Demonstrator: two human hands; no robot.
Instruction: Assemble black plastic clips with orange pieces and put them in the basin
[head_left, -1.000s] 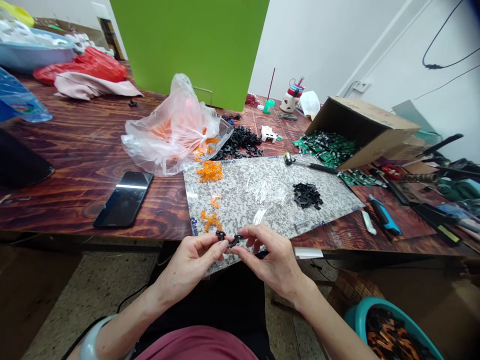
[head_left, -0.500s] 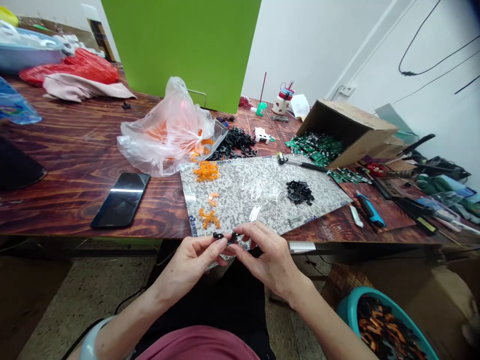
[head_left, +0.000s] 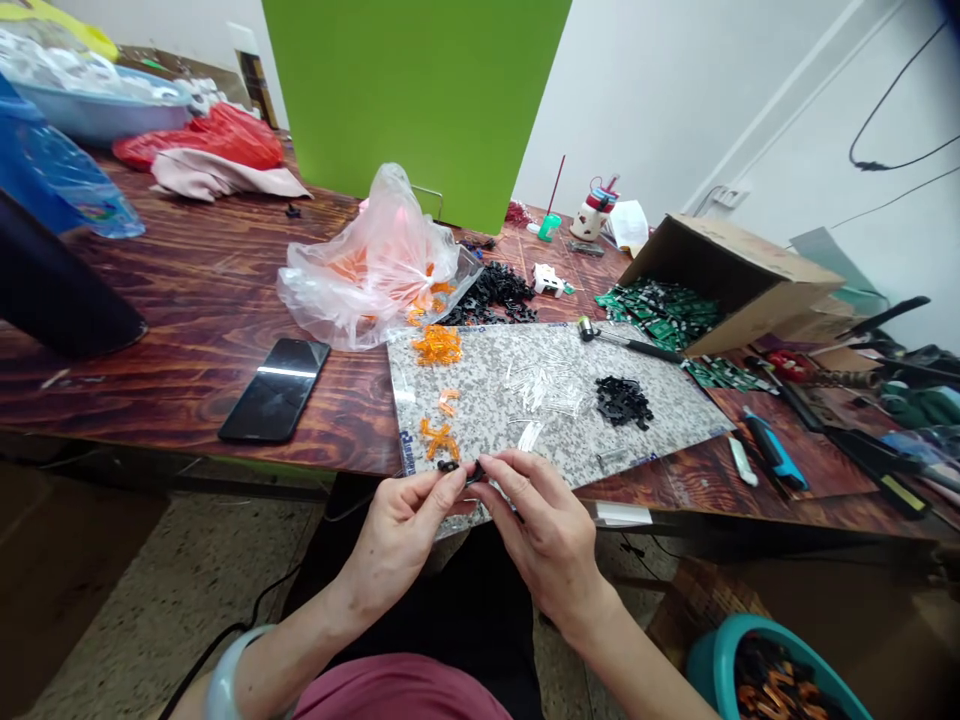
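Note:
Between the fingertips of both hands is a small black plastic part, held over the near edge of the speckled board. My left hand pinches its left end between thumb and finger. My right hand grips the other end; most of the part is covered by the fingers. Just beyond the hands lie a few orange plastic pieces and thin white strips. Farther back on the board are a pile of orange pieces, scattered clear-white strips and a heap of black parts.
A phone and a plastic bag are to the left. A hammer, a cardboard box of green circuit boards and a blue-handled cutter are to the right. Below right stands a teal tub of black and orange parts.
The view has turned slightly left, so the table's things appear farther right. Both hands still pinch the black part, with the right fingers drawn a little closer around it.

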